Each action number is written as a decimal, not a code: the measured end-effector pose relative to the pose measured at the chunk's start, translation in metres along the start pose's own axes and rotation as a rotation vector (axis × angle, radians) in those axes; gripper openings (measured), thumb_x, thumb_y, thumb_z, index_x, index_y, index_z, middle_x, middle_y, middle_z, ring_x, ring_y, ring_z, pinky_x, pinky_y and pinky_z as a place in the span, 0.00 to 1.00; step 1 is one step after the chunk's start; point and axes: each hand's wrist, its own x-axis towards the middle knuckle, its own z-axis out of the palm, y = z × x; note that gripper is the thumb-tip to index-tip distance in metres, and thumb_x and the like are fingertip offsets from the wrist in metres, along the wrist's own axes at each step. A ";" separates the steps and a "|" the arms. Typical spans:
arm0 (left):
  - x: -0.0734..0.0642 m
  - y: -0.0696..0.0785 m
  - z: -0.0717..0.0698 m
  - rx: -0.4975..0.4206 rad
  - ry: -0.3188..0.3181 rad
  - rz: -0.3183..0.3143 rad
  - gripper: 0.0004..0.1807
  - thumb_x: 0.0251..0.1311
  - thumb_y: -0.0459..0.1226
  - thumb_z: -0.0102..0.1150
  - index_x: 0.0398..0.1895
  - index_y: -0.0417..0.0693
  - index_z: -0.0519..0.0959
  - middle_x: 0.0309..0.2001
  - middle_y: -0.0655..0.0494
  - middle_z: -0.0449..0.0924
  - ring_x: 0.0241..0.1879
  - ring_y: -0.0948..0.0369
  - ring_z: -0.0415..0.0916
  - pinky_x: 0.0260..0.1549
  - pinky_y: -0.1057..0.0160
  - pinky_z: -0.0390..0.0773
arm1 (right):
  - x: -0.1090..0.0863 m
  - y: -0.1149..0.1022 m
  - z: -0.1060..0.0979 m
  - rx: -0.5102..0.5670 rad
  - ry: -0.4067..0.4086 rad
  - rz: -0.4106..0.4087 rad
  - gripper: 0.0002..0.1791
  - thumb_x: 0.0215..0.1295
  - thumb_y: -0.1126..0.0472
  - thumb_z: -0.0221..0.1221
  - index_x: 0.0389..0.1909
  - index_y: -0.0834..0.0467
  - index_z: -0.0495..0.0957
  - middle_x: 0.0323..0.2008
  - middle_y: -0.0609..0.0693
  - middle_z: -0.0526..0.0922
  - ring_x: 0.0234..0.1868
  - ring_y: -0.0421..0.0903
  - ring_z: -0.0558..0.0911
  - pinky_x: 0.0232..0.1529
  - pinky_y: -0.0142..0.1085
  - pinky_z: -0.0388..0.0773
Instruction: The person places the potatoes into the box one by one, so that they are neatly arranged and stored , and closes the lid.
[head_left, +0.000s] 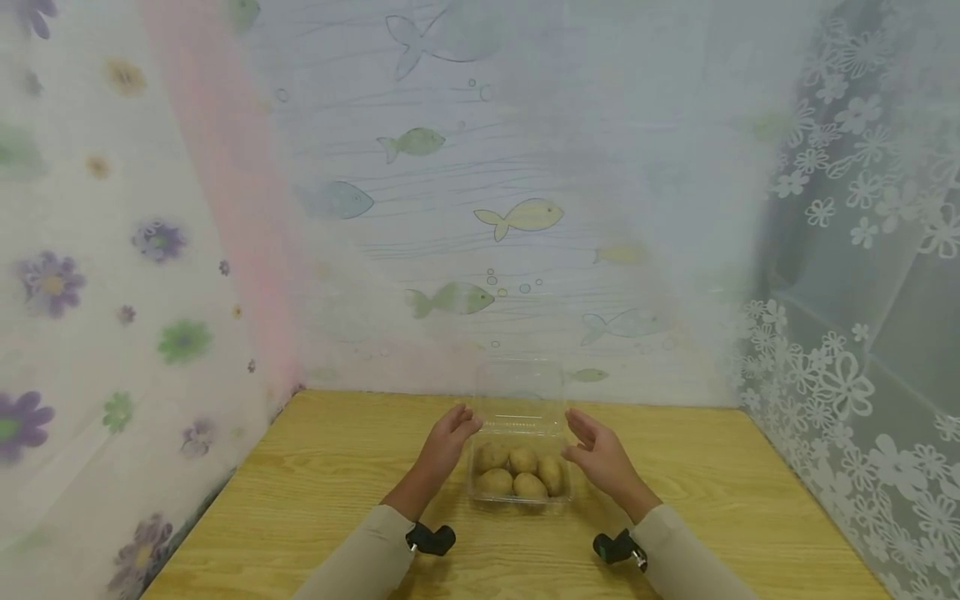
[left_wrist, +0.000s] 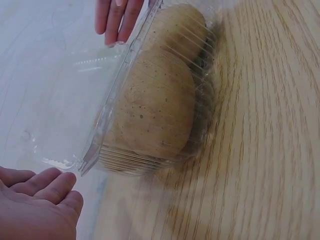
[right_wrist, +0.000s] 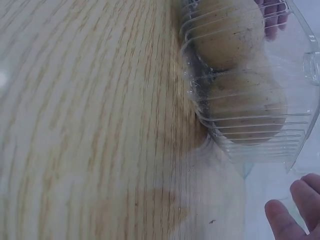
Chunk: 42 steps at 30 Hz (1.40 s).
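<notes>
A clear plastic clamshell box [head_left: 471,479] rests on the table with its lid [head_left: 519,387] raised at the back. Inside lie several yellowish-brown potatoes [head_left: 528,486], also seen through the ribbed wall in both wrist views. My left hand [head_left: 447,442] is at the box's back left corner, fingers extended, holding nothing. In the left wrist view its fingertips [left_wrist: 64,185] are right by the hinge edge. On the opposite side, my right hand [head_left: 603,454] reaches toward the back right corner with thumb and fingers apart. Its fingertips [right_wrist: 278,210] show near the box in the right wrist view.
The wood-grain table [head_left: 360,467] extends on both sides of the box. Behind it hangs a fish-printed curtain [head_left: 525,167], with flower-printed sheets [head_left: 97,333] at the left and right. A small black camera mount [head_left: 433,540] sits on each wrist.
</notes>
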 end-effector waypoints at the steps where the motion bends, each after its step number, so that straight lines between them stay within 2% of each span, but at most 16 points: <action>1: 0.000 0.000 0.000 0.003 0.002 0.003 0.51 0.73 0.60 0.54 0.84 0.38 0.45 0.81 0.36 0.53 0.79 0.39 0.51 0.74 0.33 0.54 | 0.000 0.000 0.000 0.001 0.002 -0.003 0.40 0.72 0.67 0.60 0.81 0.63 0.55 0.80 0.62 0.58 0.80 0.59 0.59 0.74 0.57 0.62; 8: -0.001 -0.003 -0.001 0.019 0.036 0.017 0.48 0.74 0.57 0.55 0.83 0.38 0.49 0.77 0.37 0.61 0.77 0.39 0.57 0.72 0.33 0.59 | -0.004 0.001 -0.001 0.025 0.031 -0.020 0.39 0.70 0.72 0.59 0.79 0.66 0.56 0.78 0.63 0.61 0.79 0.59 0.61 0.73 0.57 0.63; 14: -0.001 -0.005 -0.004 0.015 0.060 0.022 0.45 0.76 0.54 0.54 0.82 0.36 0.52 0.75 0.38 0.65 0.75 0.40 0.61 0.73 0.33 0.57 | -0.009 -0.001 -0.001 0.029 0.041 -0.030 0.38 0.71 0.71 0.59 0.80 0.65 0.57 0.78 0.62 0.63 0.78 0.59 0.63 0.71 0.52 0.68; 19: -0.003 -0.008 -0.008 -0.043 0.050 0.020 0.43 0.77 0.52 0.52 0.82 0.36 0.50 0.76 0.38 0.63 0.77 0.41 0.58 0.76 0.37 0.54 | -0.014 -0.003 0.000 0.034 0.051 -0.045 0.36 0.73 0.68 0.59 0.79 0.64 0.59 0.77 0.62 0.65 0.78 0.59 0.64 0.68 0.44 0.75; 25: -0.007 -0.008 -0.009 -0.084 0.033 0.024 0.41 0.80 0.52 0.48 0.82 0.35 0.50 0.77 0.36 0.61 0.79 0.42 0.53 0.77 0.39 0.52 | -0.019 -0.003 0.002 0.034 0.080 -0.073 0.32 0.77 0.65 0.56 0.78 0.64 0.61 0.75 0.60 0.69 0.76 0.59 0.67 0.68 0.43 0.74; 28: -0.008 -0.009 -0.010 -0.092 0.022 0.038 0.40 0.81 0.53 0.45 0.82 0.34 0.52 0.77 0.35 0.61 0.79 0.41 0.53 0.77 0.38 0.51 | -0.021 -0.003 0.002 0.034 0.090 -0.089 0.29 0.80 0.64 0.53 0.77 0.66 0.62 0.74 0.61 0.70 0.76 0.60 0.67 0.70 0.44 0.72; 32: -0.009 -0.011 -0.012 -0.117 -0.014 0.060 0.40 0.81 0.56 0.40 0.81 0.33 0.55 0.79 0.34 0.57 0.80 0.41 0.52 0.78 0.38 0.47 | -0.023 -0.005 0.001 0.038 0.088 -0.113 0.28 0.83 0.59 0.48 0.76 0.67 0.62 0.73 0.62 0.70 0.76 0.61 0.67 0.73 0.52 0.65; 36: -0.011 -0.011 -0.013 -0.131 -0.051 0.069 0.41 0.81 0.59 0.34 0.80 0.34 0.55 0.80 0.35 0.53 0.81 0.41 0.48 0.78 0.38 0.45 | -0.025 -0.003 0.001 0.018 0.095 -0.138 0.29 0.85 0.53 0.45 0.76 0.67 0.64 0.72 0.63 0.71 0.75 0.62 0.67 0.71 0.58 0.65; 42: -0.015 -0.015 -0.013 -0.179 -0.036 0.038 0.40 0.82 0.58 0.34 0.79 0.34 0.58 0.80 0.36 0.54 0.81 0.41 0.48 0.79 0.39 0.45 | -0.028 0.001 0.003 0.003 0.118 -0.127 0.30 0.86 0.48 0.43 0.73 0.65 0.69 0.71 0.60 0.74 0.75 0.60 0.69 0.70 0.59 0.67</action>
